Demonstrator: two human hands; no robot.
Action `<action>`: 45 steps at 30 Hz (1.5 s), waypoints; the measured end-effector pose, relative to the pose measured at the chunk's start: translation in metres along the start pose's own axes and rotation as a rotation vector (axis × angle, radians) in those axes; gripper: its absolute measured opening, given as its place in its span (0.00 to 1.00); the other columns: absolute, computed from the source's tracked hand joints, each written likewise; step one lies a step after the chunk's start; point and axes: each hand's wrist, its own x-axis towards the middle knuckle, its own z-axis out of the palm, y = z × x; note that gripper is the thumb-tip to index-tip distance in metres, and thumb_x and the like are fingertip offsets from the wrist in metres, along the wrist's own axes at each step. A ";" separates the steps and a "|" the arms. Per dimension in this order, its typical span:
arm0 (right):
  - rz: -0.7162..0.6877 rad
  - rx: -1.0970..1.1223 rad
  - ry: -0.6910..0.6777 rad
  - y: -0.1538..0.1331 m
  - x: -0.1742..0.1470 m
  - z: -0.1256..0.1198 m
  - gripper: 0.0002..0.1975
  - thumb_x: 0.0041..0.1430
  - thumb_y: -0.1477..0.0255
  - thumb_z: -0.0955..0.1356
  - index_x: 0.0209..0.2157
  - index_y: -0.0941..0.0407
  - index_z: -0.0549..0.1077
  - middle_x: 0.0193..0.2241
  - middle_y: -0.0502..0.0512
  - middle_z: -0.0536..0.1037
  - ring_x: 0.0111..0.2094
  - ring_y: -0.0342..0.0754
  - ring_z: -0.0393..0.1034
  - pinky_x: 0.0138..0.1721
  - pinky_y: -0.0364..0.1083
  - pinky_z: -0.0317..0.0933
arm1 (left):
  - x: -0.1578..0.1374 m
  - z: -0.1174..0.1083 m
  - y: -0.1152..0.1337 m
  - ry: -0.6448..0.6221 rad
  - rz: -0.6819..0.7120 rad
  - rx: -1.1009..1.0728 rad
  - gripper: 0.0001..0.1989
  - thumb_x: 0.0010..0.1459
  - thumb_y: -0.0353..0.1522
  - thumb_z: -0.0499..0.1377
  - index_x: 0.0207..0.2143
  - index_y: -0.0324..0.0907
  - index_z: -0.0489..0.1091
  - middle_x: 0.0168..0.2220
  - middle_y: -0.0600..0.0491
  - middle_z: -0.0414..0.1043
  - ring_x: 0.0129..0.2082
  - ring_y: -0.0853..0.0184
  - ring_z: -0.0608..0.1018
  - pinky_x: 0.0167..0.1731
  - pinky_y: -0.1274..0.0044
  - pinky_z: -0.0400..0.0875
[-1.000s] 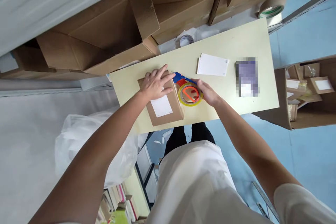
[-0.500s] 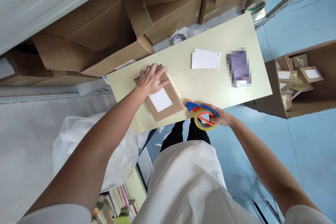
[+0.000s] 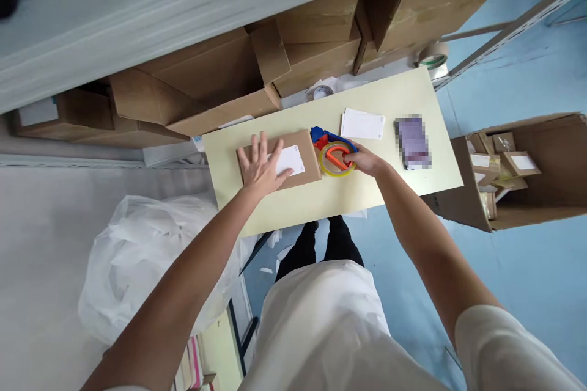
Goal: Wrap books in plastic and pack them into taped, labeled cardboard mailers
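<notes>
My left hand (image 3: 262, 170) lies with spread fingers on a brown cardboard parcel (image 3: 308, 142), partly over its white label (image 3: 290, 160). The parcel rests flat on the pale table (image 3: 275, 208). In my right hand (image 3: 365, 160) is a tape dispenser (image 3: 337, 153) with a blue and orange frame and a roll of yellowish tape. My fingers wrap round its orange handle. The dispenser's blue head is at the parcel's right end; whether it touches is hard to tell.
White label sheets (image 3: 363, 124) and a blurred purple item (image 3: 413, 142) lie on the table's right half. Open cartons (image 3: 220, 116) line the shelf behind. A large carton (image 3: 550, 165) holding small parcels stands right. A white plastic bag (image 3: 132, 269) sits left.
The parcel has turned to lie more along the table. My right hand has brought the dispenser from the near edge up to the parcel's right end. My left fingers are more spread.
</notes>
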 end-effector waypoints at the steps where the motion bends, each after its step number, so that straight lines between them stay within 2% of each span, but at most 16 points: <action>1: 0.007 0.006 -0.035 -0.002 0.004 -0.002 0.35 0.36 0.78 0.68 0.51 0.50 0.68 0.40 0.51 0.78 0.40 0.54 0.71 0.42 0.54 0.67 | -0.002 -0.003 0.003 -0.024 0.073 0.020 0.40 0.56 0.52 0.50 0.66 0.47 0.43 0.69 0.42 0.31 0.66 0.43 0.40 0.57 0.47 0.41; 3: 0.020 0.007 -0.062 0.000 0.005 -0.004 0.35 0.36 0.77 0.68 0.52 0.49 0.68 0.41 0.51 0.78 0.41 0.54 0.71 0.42 0.53 0.67 | -0.003 -0.010 0.008 -0.048 0.125 0.027 0.39 0.56 0.51 0.50 0.66 0.48 0.44 0.69 0.45 0.33 0.67 0.46 0.39 0.59 0.50 0.37; 10: 0.003 -0.061 -0.073 0.021 -0.014 -0.009 0.37 0.37 0.74 0.71 0.54 0.49 0.65 0.45 0.52 0.76 0.46 0.55 0.70 0.45 0.53 0.66 | -0.003 -0.010 0.007 -0.033 0.091 0.000 0.38 0.56 0.51 0.50 0.66 0.51 0.44 0.68 0.47 0.39 0.66 0.48 0.44 0.60 0.52 0.35; 15: -0.037 -0.055 -0.076 0.066 -0.068 -0.008 0.42 0.36 0.71 0.73 0.57 0.49 0.61 0.51 0.54 0.73 0.52 0.56 0.66 0.52 0.54 0.61 | -0.003 -0.009 0.009 -0.024 0.085 0.026 0.38 0.56 0.52 0.49 0.66 0.51 0.43 0.68 0.46 0.40 0.65 0.47 0.47 0.59 0.52 0.36; 18: -0.004 0.010 -0.131 0.096 -0.103 0.009 0.42 0.38 0.69 0.73 0.58 0.49 0.59 0.50 0.55 0.73 0.51 0.56 0.67 0.51 0.54 0.62 | -0.002 -0.010 0.012 -0.024 0.071 0.032 0.38 0.56 0.52 0.49 0.66 0.52 0.43 0.68 0.46 0.41 0.65 0.47 0.47 0.58 0.52 0.37; 20: -0.002 0.035 -0.124 0.103 -0.113 0.023 0.42 0.39 0.70 0.72 0.59 0.49 0.58 0.50 0.55 0.74 0.51 0.56 0.67 0.50 0.54 0.62 | -0.004 -0.009 0.015 -0.009 0.047 0.028 0.38 0.56 0.52 0.49 0.66 0.52 0.42 0.67 0.45 0.42 0.65 0.47 0.47 0.58 0.52 0.39; 23: -0.013 0.018 -0.018 0.093 -0.102 0.038 0.40 0.39 0.72 0.70 0.58 0.48 0.59 0.50 0.54 0.74 0.52 0.56 0.67 0.50 0.55 0.63 | -0.014 -0.004 0.018 0.049 -0.074 0.000 0.38 0.57 0.52 0.47 0.66 0.50 0.42 0.66 0.41 0.46 0.63 0.43 0.51 0.55 0.50 0.45; 25: -0.016 0.004 0.071 0.074 -0.082 0.039 0.38 0.39 0.73 0.68 0.56 0.48 0.61 0.49 0.52 0.74 0.51 0.56 0.67 0.49 0.55 0.64 | -0.024 0.000 0.017 0.068 -0.163 -0.036 0.38 0.58 0.51 0.46 0.66 0.48 0.41 0.63 0.37 0.51 0.61 0.41 0.55 0.51 0.50 0.50; 27: -0.031 0.007 0.111 0.050 -0.054 0.034 0.35 0.38 0.74 0.67 0.53 0.49 0.64 0.47 0.52 0.75 0.48 0.55 0.69 0.46 0.53 0.65 | -0.031 0.002 0.013 0.063 -0.193 -0.061 0.39 0.58 0.51 0.45 0.67 0.45 0.42 0.62 0.34 0.54 0.59 0.41 0.58 0.51 0.52 0.53; 30: -0.054 0.008 0.041 0.012 -0.012 0.024 0.29 0.36 0.75 0.66 0.47 0.52 0.69 0.40 0.51 0.77 0.42 0.53 0.71 0.43 0.52 0.66 | -0.028 -0.002 0.005 0.063 -0.130 -0.039 0.41 0.57 0.52 0.48 0.66 0.43 0.42 0.65 0.36 0.46 0.63 0.42 0.50 0.55 0.52 0.48; 33: -0.008 -0.024 -0.035 -0.012 0.018 0.020 0.26 0.35 0.76 0.67 0.43 0.51 0.70 0.34 0.49 0.77 0.37 0.52 0.71 0.40 0.51 0.67 | -0.006 -0.010 0.002 0.042 0.034 -0.007 0.40 0.56 0.51 0.50 0.66 0.46 0.44 0.68 0.42 0.36 0.66 0.45 0.41 0.58 0.52 0.39; 35: 0.022 -0.040 -0.053 -0.018 0.027 0.020 0.27 0.35 0.76 0.67 0.43 0.51 0.70 0.33 0.49 0.77 0.36 0.52 0.71 0.39 0.51 0.67 | 0.011 -0.013 0.003 0.019 0.109 -0.003 0.40 0.56 0.51 0.51 0.66 0.47 0.44 0.69 0.44 0.33 0.67 0.47 0.39 0.60 0.54 0.37; 38: 0.007 -0.041 -0.076 -0.018 0.028 0.023 0.29 0.36 0.76 0.67 0.46 0.50 0.69 0.36 0.50 0.77 0.37 0.53 0.71 0.39 0.51 0.66 | 0.026 -0.013 0.005 0.000 0.117 -0.008 0.42 0.55 0.52 0.51 0.67 0.46 0.41 0.69 0.44 0.32 0.67 0.49 0.38 0.61 0.55 0.36; 45: -0.057 -0.033 -0.108 -0.002 0.016 0.015 0.35 0.39 0.76 0.69 0.54 0.50 0.65 0.44 0.52 0.77 0.45 0.56 0.70 0.44 0.52 0.66 | 0.026 -0.005 0.003 0.008 0.118 -0.011 0.43 0.54 0.52 0.54 0.66 0.45 0.42 0.69 0.43 0.30 0.67 0.50 0.38 0.61 0.56 0.36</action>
